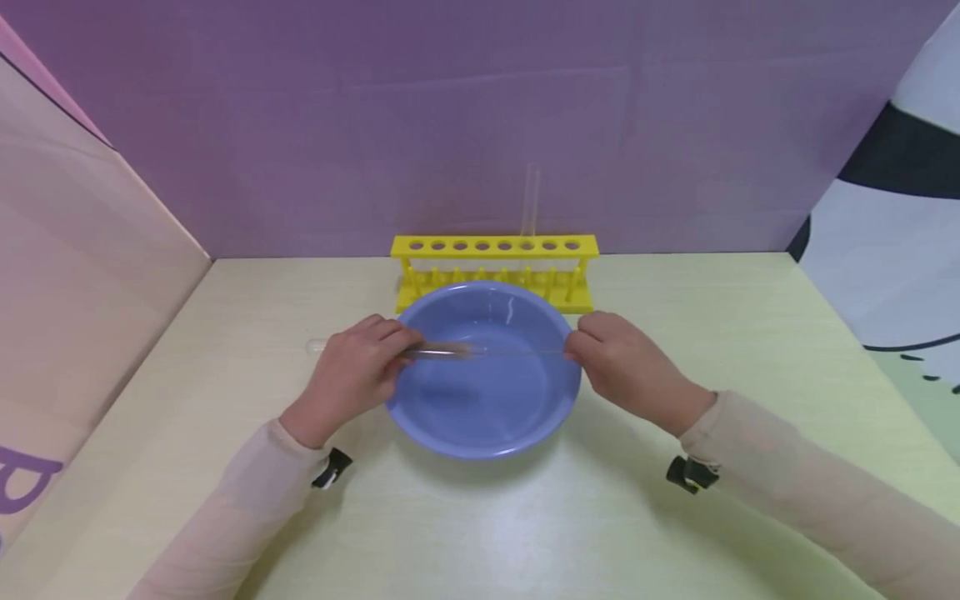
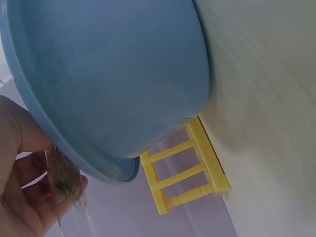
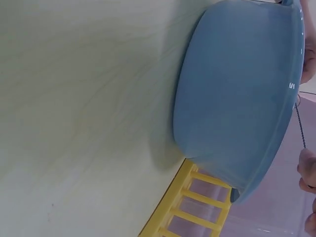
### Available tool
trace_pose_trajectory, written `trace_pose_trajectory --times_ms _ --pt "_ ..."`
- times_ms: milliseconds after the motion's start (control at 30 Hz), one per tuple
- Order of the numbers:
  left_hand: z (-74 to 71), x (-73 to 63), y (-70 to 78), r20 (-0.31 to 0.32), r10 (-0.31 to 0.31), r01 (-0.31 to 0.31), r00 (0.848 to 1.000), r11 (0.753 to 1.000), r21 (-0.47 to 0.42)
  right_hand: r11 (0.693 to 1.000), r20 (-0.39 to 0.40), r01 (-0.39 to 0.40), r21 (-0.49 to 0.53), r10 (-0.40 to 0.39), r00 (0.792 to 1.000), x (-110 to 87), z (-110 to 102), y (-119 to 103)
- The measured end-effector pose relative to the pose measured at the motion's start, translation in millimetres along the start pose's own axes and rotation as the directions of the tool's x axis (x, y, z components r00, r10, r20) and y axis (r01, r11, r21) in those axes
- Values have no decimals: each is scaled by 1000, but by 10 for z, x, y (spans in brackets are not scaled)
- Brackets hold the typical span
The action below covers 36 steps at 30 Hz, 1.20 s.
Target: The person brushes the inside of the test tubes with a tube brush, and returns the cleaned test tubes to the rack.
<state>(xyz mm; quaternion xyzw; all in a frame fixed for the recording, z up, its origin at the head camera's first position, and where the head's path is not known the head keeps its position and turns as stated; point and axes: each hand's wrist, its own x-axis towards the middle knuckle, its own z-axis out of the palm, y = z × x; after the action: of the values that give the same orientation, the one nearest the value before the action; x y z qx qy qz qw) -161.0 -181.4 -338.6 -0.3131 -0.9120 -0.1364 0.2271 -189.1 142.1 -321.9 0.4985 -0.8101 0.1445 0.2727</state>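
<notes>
Over a blue basin (image 1: 483,429), my left hand (image 1: 354,367) grips a clear glass test tube (image 1: 317,345) lying roughly level, its rounded end past the hand on the left. Inside the tube is the bristle head of a test tube brush (image 1: 450,350), blurred in the head view; the left wrist view shows the bristles (image 2: 66,180) through the glass. At the basin's right rim, my right hand (image 1: 630,367) pinches the brush's thin wire handle. That twisted wire (image 3: 300,127) also shows in the right wrist view.
Just behind the basin stands a yellow test tube rack (image 1: 495,246), its lower front partly hidden by the rim. One clear test tube (image 1: 530,200) is upright in it. A purple backdrop (image 1: 480,125) rises behind the pale tabletop (image 1: 480,533).
</notes>
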Motion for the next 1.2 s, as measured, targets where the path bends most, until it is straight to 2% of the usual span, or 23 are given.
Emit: trace_pose_trajectory --times_ms 133,333,500,700,1000,1200 --pt "0 13 7 7 2 -2 1000 1000 -6 998 -13 57 -33 -57 998 7 15 11" --pt "7 23 10 10 13 -12 1000 1000 -19 990 3 102 -93 -102 995 9 29 5" --pt "0 35 19 18 23 -23 1000 999 -27 975 -34 167 -144 -173 984 4 66 5" --pt "-15 60 47 37 26 -24 999 999 -42 936 -81 255 -241 -281 956 -28 113 2" --pt "23 82 63 41 36 -34 998 998 -53 878 2 342 -336 -362 932 -43 111 -12" --pt "19 97 78 54 41 -38 998 998 -50 832 -9 384 -401 -422 906 -26 143 -24"
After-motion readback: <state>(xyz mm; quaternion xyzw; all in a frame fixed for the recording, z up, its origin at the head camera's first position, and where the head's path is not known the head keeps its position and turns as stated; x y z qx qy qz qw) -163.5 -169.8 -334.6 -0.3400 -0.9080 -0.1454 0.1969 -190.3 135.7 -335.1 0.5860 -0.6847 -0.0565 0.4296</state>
